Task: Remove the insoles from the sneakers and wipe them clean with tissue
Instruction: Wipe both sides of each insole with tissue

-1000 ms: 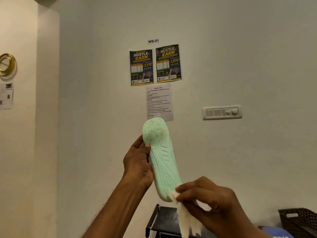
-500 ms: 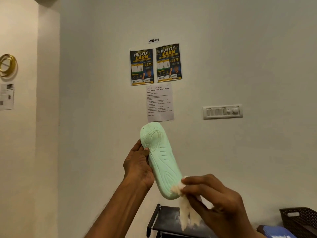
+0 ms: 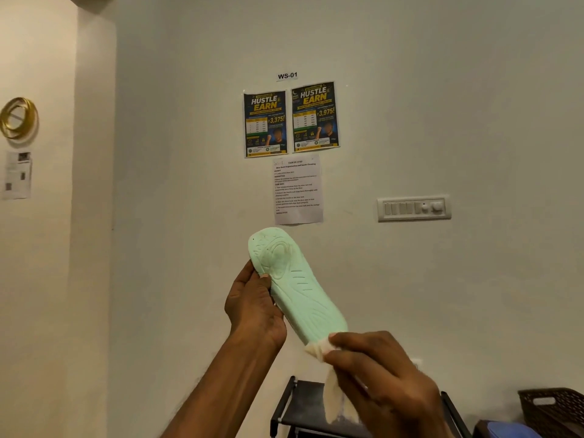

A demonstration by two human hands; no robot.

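Note:
A mint-green insole [image 3: 295,287] is held up in front of the wall, its grooved underside facing me and its top end leaning left. My left hand [image 3: 254,306] grips it along its left edge, thumb on the front. My right hand [image 3: 379,379] pinches a crumpled white tissue [image 3: 317,349] against the insole's lower end, and the rest of the tissue [image 3: 335,403] hangs down below the fingers. No sneakers are in view.
A black rack [image 3: 303,406] stands low against the wall behind my hands. A dark woven basket [image 3: 553,409] sits at the lower right, with a blue object [image 3: 508,429] beside it. Posters [image 3: 290,120], a printed sheet [image 3: 297,189] and a switch panel [image 3: 414,208] hang on the wall.
The insole has tilted further, its top swinging left and its lower end right. My right hand with the tissue has stayed at the lower end, following it to the right.

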